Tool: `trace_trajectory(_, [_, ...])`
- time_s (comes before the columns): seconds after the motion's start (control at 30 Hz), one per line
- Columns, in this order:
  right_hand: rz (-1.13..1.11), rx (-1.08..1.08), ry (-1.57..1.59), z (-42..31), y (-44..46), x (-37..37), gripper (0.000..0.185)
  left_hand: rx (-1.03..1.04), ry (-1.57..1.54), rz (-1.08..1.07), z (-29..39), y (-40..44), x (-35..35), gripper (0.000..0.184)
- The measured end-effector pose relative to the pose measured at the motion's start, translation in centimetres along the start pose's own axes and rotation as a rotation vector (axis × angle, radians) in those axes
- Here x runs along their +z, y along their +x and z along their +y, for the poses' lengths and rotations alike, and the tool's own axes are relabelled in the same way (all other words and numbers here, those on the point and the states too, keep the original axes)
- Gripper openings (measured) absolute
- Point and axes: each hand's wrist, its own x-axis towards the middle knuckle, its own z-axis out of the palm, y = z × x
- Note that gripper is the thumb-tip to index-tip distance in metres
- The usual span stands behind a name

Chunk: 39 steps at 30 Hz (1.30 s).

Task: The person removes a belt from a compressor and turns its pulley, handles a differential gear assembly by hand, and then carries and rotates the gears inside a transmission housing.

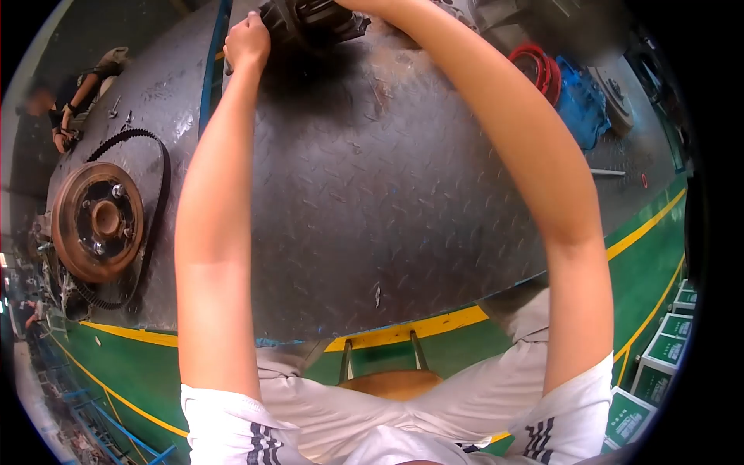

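Observation:
Both my arms reach forward over a dark metal tabletop (372,209). At the top edge of the view, my left hand (248,43) is closed against the left side of a dark, ribbed metal part (310,23). My right hand (372,6) is at the part's upper right, mostly cut off by the frame edge, so its fingers are hidden. The upper end of the part is also out of view.
A rusty pulley wheel (97,221) lies at the left with a black toothed belt (165,178) around it. At the right are red rings (542,70), a blue housing (581,105) and a metal disc (612,101). Another person (70,108) works at the upper left.

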Motion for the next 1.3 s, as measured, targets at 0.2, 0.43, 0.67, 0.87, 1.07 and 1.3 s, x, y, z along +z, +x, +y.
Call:
trace_trajectory(0.2, [-0.173,-0.141,0.18,-5.7,-13.7,-10.7,0.029,0.081,-0.021,0.232,-0.3,1.2,1.1,0.055])
trace_trajectory(0.43, [-0.478,0.152,0.376,-10.3,-23.7,-21.2,0.045,0.263,-0.162,0.465,-0.1,-2.4,-0.2,0.042])
trace_trajectory(0.67, [-0.393,0.305,0.694,-12.7,-25.9,-23.3,0.061,0.598,-0.077,0.136,0.3,-9.6,-4.6,0.046])
trace_trajectory(0.87, [-0.512,0.256,0.556,-17.4,-28.9,-24.7,0.053,0.548,-0.001,-0.107,1.2,-13.3,-5.1,0.066])
trace_trajectory(1.07, [-0.903,0.28,0.353,-20.0,-33.4,-23.2,0.046,0.238,-0.248,-0.176,3.2,-14.2,-8.2,0.071])
trace_trajectory(1.3, [-0.923,0.408,0.354,-19.1,-33.6,-23.6,0.04,0.083,-0.307,-0.143,7.1,-17.2,-10.7,0.064])
